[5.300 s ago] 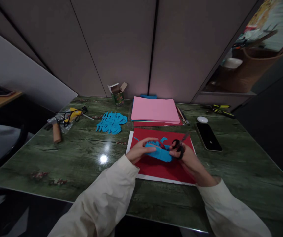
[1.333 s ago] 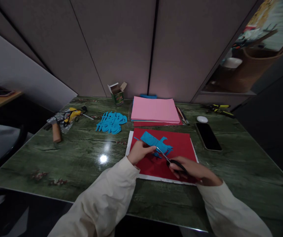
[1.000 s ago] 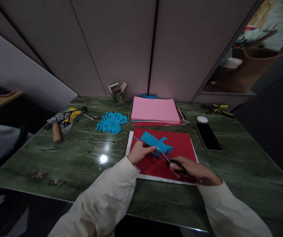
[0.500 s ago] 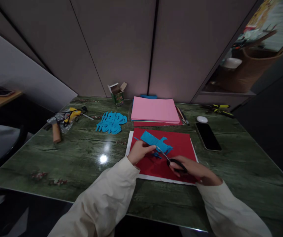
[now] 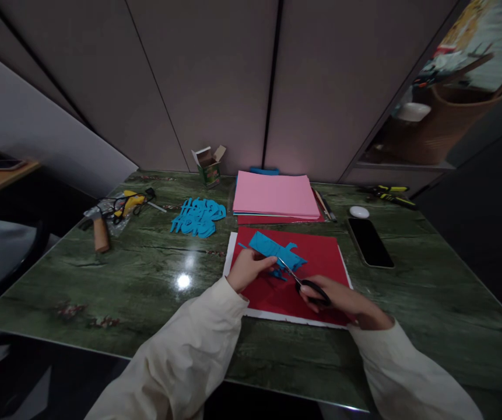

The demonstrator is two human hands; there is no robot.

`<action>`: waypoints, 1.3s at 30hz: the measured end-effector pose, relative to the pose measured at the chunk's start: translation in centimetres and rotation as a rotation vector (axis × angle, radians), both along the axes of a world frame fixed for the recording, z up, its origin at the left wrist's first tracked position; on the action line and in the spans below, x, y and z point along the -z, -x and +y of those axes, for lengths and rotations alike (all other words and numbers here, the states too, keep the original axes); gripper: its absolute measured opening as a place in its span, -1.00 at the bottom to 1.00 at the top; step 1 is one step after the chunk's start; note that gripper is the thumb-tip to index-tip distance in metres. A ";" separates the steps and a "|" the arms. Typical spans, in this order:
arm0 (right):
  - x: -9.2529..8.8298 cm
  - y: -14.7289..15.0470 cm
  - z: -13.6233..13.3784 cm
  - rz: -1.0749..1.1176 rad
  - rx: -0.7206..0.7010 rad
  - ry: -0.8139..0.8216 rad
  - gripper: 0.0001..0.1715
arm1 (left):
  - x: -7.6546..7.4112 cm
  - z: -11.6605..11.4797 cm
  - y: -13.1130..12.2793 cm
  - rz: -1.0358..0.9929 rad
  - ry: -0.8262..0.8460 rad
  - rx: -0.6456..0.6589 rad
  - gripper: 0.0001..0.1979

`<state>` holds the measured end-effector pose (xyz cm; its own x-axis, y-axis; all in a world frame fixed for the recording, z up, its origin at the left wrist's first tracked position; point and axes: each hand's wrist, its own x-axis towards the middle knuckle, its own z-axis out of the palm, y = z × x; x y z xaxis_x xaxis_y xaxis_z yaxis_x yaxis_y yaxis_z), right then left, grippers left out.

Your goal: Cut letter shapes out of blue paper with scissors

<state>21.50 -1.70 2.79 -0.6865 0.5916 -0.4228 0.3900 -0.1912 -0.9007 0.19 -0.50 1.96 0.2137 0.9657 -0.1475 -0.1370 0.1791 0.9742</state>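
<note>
My left hand pinches the lower edge of a blue paper piece above a red sheet. Black-handled scissors are in my right hand, their blades pointing up and left against the blue paper, close to my left fingertips. The paper's right end has cut, irregular edges, and small blue bits hang or lie just below it. White paper shows from under the red sheet's edges.
Blue cut-out letters lie left of a pink paper stack. Behind stands a small open box. A phone, white case and pliers are right; a wooden-handled tool is left.
The scissors and the blue paper have shifted very slightly against each other. Both hands stay in nearly the same place.
</note>
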 end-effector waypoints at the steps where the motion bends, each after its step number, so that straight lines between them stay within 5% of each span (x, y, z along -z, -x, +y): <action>1: 0.1 0.0 0.0 0.002 -0.003 -0.005 -0.53 | 0.0 0.0 0.0 -0.008 0.001 -0.002 -0.64; 39: 0.1 0.9 -0.2 0.015 0.020 -0.059 -0.53 | 0.3 -0.2 -0.4 -0.057 0.003 -0.099 -0.73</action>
<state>20.60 -1.91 2.66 -0.6802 0.6291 -0.3763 0.3730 -0.1449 -0.9165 0.61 -0.68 1.70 0.1258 0.9820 -0.1410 -0.2090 0.1652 0.9639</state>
